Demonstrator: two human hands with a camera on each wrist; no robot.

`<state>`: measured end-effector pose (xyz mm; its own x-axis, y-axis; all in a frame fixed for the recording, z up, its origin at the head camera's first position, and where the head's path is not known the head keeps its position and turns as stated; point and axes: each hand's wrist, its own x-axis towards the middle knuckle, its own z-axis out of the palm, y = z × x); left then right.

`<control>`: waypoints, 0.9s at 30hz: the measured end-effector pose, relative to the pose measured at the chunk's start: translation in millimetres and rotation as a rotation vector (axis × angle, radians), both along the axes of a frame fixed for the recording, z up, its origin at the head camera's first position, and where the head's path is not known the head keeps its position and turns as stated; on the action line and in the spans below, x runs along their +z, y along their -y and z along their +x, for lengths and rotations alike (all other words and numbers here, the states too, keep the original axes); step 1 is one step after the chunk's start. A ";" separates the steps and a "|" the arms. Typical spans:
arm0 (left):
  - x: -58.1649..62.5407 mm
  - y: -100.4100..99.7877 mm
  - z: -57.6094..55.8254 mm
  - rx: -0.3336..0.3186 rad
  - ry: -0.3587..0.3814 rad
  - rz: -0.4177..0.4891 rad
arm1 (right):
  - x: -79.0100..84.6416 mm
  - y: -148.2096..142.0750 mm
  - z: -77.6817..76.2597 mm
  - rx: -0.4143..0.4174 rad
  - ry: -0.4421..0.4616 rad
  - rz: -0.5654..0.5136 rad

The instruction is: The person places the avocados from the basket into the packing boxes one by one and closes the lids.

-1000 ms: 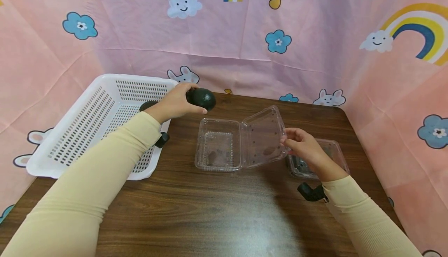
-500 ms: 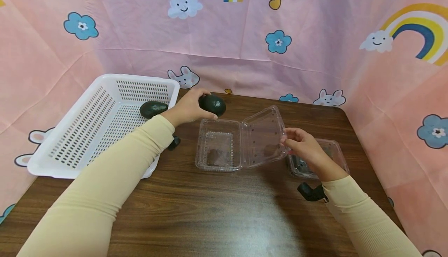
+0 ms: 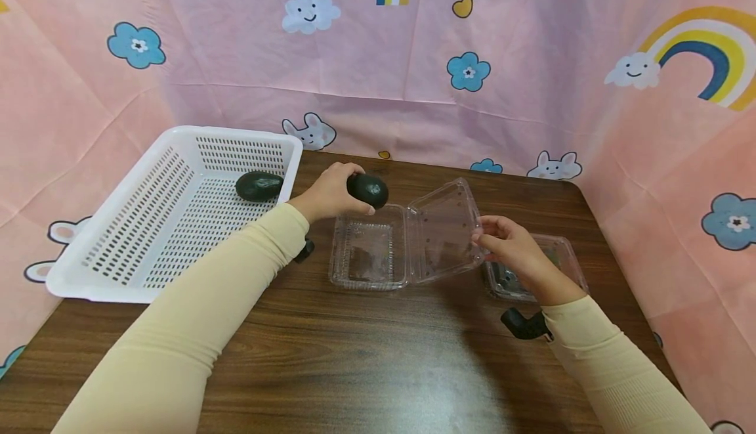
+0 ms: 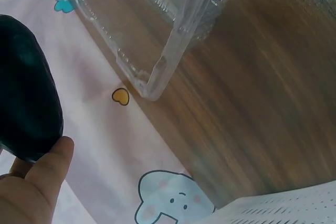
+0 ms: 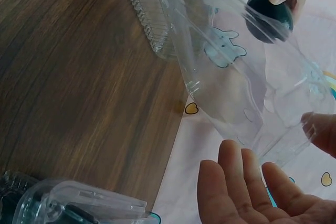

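A dark green avocado (image 3: 369, 190) is gripped by my left hand (image 3: 334, 192), held in the air above the back of a clear plastic clamshell box (image 3: 369, 283). The box's base stands bare on the table, its lid (image 3: 445, 237) raised to the right. My right hand (image 3: 512, 248) pinches the lid's right edge between thumb and fingers. In the left wrist view the held avocado (image 4: 26, 93) looks smooth and long, with fingertips against its lower end. Seen through the lid in the right wrist view is the same avocado (image 5: 269, 18).
A white slotted plastic basket (image 3: 112, 224) stands at the left with another avocado (image 3: 260, 186) in it. Partly behind my right wrist sits a second clear clamshell box (image 3: 569, 260) with dark contents. Patterned pink cloth (image 3: 384, 53) hangs behind the wooden table (image 3: 354, 355).
My left hand has carried the avocado right and a little lower, from beside the basket to over the box's back edge. The right hand and lid have stayed put.
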<state>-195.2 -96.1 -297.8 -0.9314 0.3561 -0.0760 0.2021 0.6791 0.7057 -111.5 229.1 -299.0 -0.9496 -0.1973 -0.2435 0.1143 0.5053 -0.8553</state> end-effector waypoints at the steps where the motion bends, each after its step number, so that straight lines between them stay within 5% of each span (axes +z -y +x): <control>1: -1.6 -0.8 -0.1 -0.004 -0.002 0.000 | 0.0 0.0 0.2 0.000 -0.002 0.000; 27: -34.0 -15.7 -3.7 -0.039 0.009 -0.094 | 0.5 0.3 -0.5 -0.011 0.015 0.006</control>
